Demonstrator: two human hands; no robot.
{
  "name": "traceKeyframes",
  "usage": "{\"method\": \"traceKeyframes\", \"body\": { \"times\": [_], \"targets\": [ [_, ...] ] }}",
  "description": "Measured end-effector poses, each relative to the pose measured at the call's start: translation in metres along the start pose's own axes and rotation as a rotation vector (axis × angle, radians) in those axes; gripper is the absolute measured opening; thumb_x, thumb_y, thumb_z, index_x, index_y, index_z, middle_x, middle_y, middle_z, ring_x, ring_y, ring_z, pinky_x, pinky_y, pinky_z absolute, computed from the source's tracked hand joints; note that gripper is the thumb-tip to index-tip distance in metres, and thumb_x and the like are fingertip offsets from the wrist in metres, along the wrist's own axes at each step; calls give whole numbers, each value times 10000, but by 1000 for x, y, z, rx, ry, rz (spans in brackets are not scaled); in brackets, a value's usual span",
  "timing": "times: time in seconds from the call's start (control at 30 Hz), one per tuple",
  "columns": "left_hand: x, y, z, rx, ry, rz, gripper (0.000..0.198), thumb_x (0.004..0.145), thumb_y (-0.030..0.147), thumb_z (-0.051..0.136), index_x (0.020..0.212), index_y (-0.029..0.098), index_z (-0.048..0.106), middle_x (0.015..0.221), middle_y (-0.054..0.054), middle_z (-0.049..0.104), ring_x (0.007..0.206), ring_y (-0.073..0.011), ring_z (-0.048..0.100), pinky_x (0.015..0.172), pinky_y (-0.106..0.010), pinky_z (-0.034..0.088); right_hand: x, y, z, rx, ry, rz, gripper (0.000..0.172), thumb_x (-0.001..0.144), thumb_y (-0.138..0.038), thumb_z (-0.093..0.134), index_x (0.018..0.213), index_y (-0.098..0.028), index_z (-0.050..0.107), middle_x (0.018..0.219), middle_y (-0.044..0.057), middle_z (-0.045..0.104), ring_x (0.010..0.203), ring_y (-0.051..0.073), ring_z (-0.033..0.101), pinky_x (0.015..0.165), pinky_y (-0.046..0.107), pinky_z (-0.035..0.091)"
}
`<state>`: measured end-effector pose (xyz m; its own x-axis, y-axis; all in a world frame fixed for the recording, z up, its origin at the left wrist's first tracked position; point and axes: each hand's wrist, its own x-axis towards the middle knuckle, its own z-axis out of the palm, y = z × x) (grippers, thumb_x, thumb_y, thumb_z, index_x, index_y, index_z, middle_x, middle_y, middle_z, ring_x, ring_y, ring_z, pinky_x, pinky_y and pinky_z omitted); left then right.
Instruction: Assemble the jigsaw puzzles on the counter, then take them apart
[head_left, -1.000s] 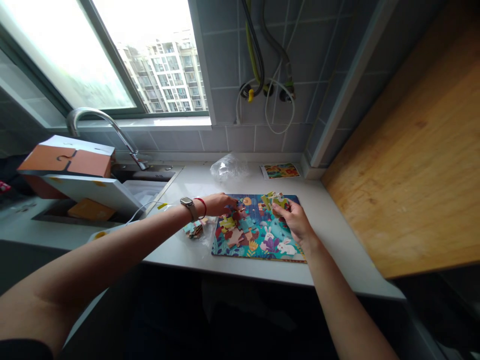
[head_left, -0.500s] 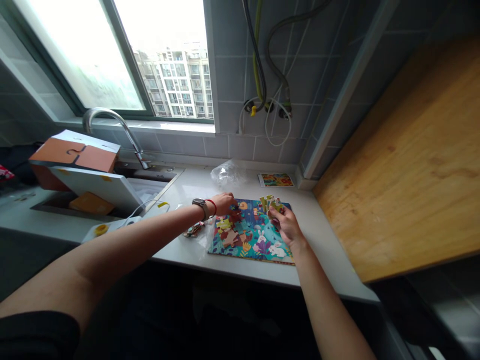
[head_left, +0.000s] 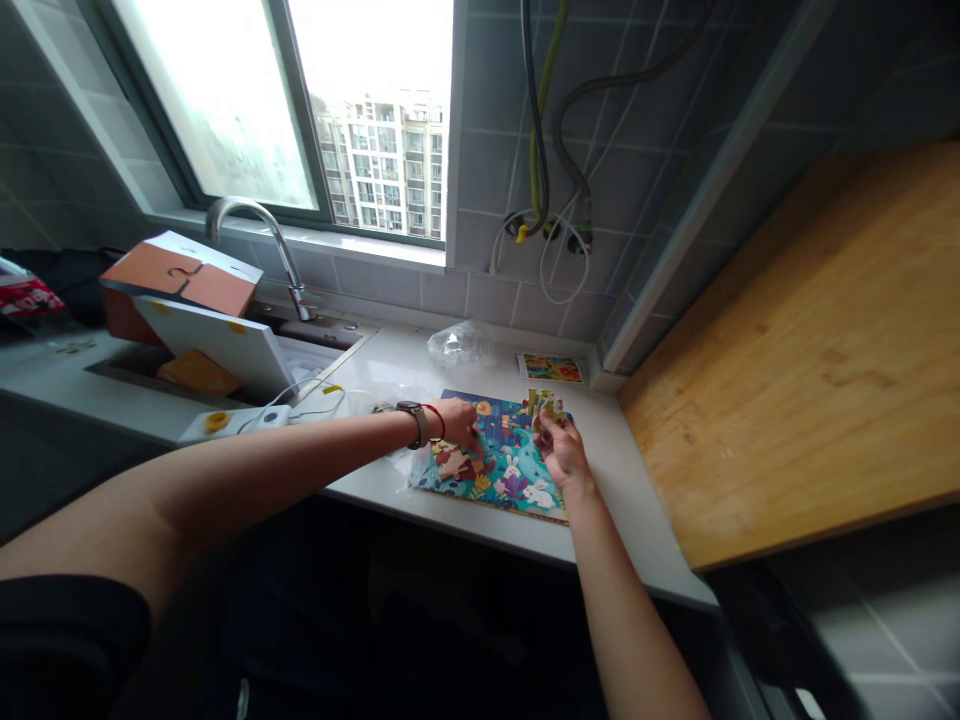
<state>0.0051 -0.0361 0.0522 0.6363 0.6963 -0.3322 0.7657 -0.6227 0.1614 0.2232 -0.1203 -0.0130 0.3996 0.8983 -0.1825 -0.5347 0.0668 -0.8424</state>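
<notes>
Seen from the head camera, the left hand (head_left: 456,420) presses fingertips onto the puzzle board (head_left: 491,458) near the surface's (head_left: 622,520) front edge, while the right hand (head_left: 562,452) pinches loose puzzle pieces (head_left: 544,403) above its far corner.

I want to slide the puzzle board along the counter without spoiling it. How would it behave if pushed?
The puzzle board lies flat on the smooth counter, so it would probably slide easily rather than tip. It looks thin and light. Loose pieces near the left hand might shift; the right hand holds more pieces.
</notes>
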Motion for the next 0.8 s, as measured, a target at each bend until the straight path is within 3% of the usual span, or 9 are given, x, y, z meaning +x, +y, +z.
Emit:
{"method": "traceKeyframes", "body": {
  "times": [0.17,0.33,0.57,0.7,0.8],
  "targets": [
    [8,6,8,-66,-20,-31,427,628,449,887,972,220,780,992,-47,788,896,-238,723,697,-250,509,1,0,-1,10,-16,13,461,535,-315,988,873,-225,688,724,-60,700,596,90,627,493,175,469],
    [16,6,4,-131,-26,-39,467,571,359,913,989,206,768,988,-46,785,889,-229,714,719,-246,523,2,0,-1,23,-27,31,470,527,-316,996,879,-228,697,735,-53,709,622,97,638,502,177,474],
    [18,-23,-19,-211,-189,-54,487,651,429,864,1072,208,758,769,-34,768,668,-177,692,647,-268,556,0,-1,0,35,-79,60,417,548,-298,982,867,-224,724,729,-40,706,643,114,645,502,188,476],
    [4,-29,-20,-125,-221,-28,461,568,395,910,973,218,780,895,-38,783,813,-224,716,773,-314,575,-6,-3,4,19,-205,102,398,559,-297,984,874,-211,755,764,-32,716,677,115,653,530,188,503],
    [-9,-21,-16,-56,-183,3,615,503,411,942,1059,223,759,1150,-71,758,1055,-299,693,933,-362,546,-7,-2,5,33,-220,124,377,571,-284,981,869,-214,761,778,-32,722,673,114,652,533,192,509]
  ]
}}
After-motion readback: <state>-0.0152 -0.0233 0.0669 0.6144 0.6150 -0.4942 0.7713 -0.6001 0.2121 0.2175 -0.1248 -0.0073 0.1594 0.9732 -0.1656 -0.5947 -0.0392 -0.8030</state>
